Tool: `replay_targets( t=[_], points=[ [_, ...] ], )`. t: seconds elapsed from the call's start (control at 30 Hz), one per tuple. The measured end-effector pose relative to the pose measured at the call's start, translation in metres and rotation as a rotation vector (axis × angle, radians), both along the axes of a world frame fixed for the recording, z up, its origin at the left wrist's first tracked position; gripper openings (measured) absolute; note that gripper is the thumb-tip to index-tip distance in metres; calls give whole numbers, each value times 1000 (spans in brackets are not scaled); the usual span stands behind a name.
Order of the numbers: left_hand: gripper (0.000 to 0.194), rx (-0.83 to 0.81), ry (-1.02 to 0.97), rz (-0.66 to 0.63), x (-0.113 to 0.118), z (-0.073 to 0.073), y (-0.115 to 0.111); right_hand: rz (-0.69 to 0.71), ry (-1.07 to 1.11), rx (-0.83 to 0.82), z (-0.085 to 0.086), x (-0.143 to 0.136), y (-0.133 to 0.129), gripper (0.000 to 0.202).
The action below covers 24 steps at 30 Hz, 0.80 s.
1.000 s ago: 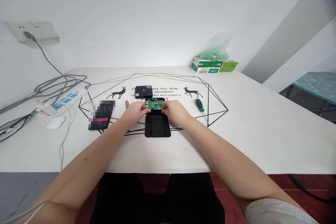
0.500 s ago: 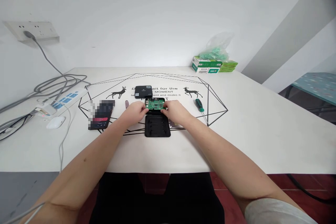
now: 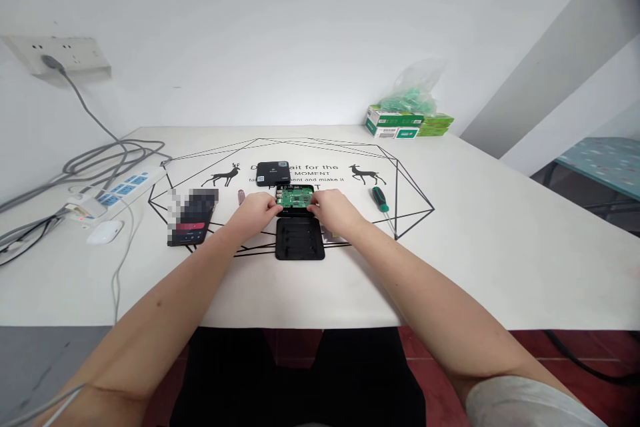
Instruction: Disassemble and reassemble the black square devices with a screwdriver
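Note:
A green circuit board sits in an open black case on the table. My left hand pinches at the left edge of the board, by its silvery ports. At the right edge, the thumb and fingers of my right hand are closed in the same way. Whether the fingertips also touch the case walls is hard to make out. Directly below the case lies a flat black cover, inner side up. Another black box with small labels lies just behind.
A green-handled screwdriver lies to the right, a small pinkish object to the left. Further left are a phone, a white earbud case, a power strip and cables. Green-and-white boxes stand by the wall.
The view has shifted very slightly. Both hands stay closed at the two sides of the circuit board, with hardly any visible movement.

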<state>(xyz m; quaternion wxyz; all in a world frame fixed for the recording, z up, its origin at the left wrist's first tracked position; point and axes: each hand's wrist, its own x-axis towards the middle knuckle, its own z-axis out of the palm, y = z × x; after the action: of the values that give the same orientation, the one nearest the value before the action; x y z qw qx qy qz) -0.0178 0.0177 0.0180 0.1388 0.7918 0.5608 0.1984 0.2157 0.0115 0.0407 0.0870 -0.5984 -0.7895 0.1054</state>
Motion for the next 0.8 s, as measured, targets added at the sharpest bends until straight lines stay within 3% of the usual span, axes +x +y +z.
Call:
replay_targets(
  t=[0.17, 0.37, 0.8],
  points=[
    [35, -10, -23, 44, 0, -2, 0, 3, 8, -11, 0, 1, 1, 16],
    [4, -45, -177, 47, -2, -8, 2, -25, 57, -36, 0, 3, 3, 10],
    [5, -86, -266, 21, -2, -11, 5, -80, 163, -92, -4, 7, 10, 9]
  ],
)
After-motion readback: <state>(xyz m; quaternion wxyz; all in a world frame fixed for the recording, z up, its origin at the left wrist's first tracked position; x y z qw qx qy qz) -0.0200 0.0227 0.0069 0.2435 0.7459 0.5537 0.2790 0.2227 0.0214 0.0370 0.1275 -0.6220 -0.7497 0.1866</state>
